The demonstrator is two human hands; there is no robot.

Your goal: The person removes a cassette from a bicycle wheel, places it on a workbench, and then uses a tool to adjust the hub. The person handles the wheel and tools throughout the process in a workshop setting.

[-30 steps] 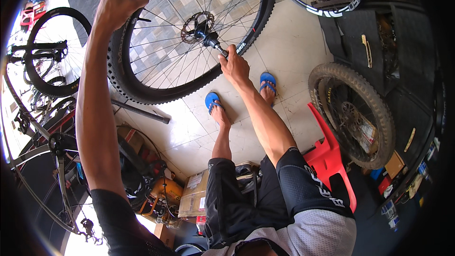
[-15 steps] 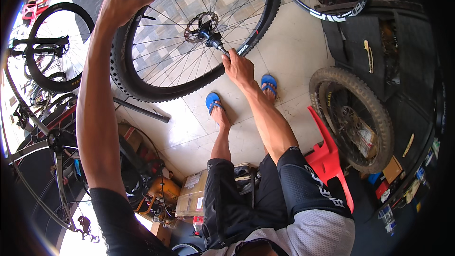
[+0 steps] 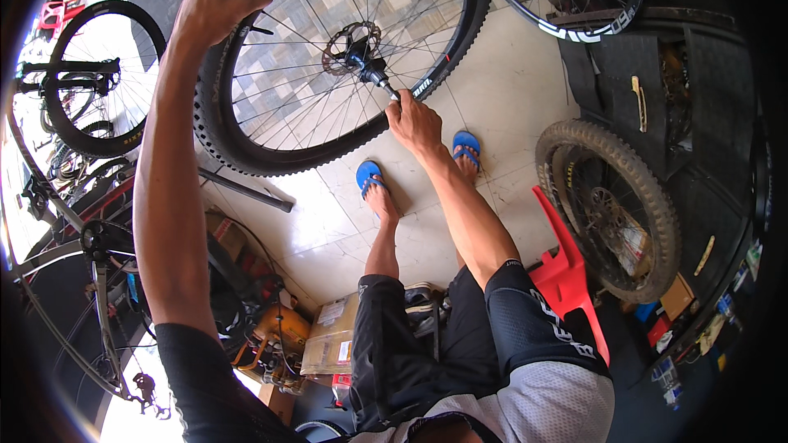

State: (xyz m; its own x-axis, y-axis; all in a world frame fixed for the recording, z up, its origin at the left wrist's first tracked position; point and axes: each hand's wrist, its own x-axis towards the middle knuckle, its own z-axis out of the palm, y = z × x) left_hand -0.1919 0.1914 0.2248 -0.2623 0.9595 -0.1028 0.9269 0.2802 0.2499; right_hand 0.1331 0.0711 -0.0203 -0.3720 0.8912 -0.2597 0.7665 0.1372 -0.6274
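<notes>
A bicycle wheel (image 3: 271, 168) with a knobby black tyre is held up at a tilt in front of me. My left hand (image 3: 215, 6) grips the tyre at its upper left, thumb toward the rim and fingers partly hidden behind the rubber. At the wheel's middle are a dark hub (image 3: 371, 68) and a brake disc (image 3: 336, 47). A slim silvery shaft (image 3: 389, 89) sticks out of the hub toward me. My right hand (image 3: 414, 123) is closed round its near end; whether the shaft is an axle or a tool, I cannot tell.
A muddy wheel (image 3: 607, 209) leans at the right beside a red plastic chair (image 3: 566, 283). Another wheel (image 3: 603, 31) stands at the upper right. Bicycles and a front wheel (image 3: 103, 78) crowd the left. A cardboard box (image 3: 332, 336) sits near my legs. My blue-sandalled feet (image 3: 369, 172) stand on tiles.
Very little differs. The wheel and my left hand appear slightly further right, and my right hand keeps its closed hold on the shaft.
</notes>
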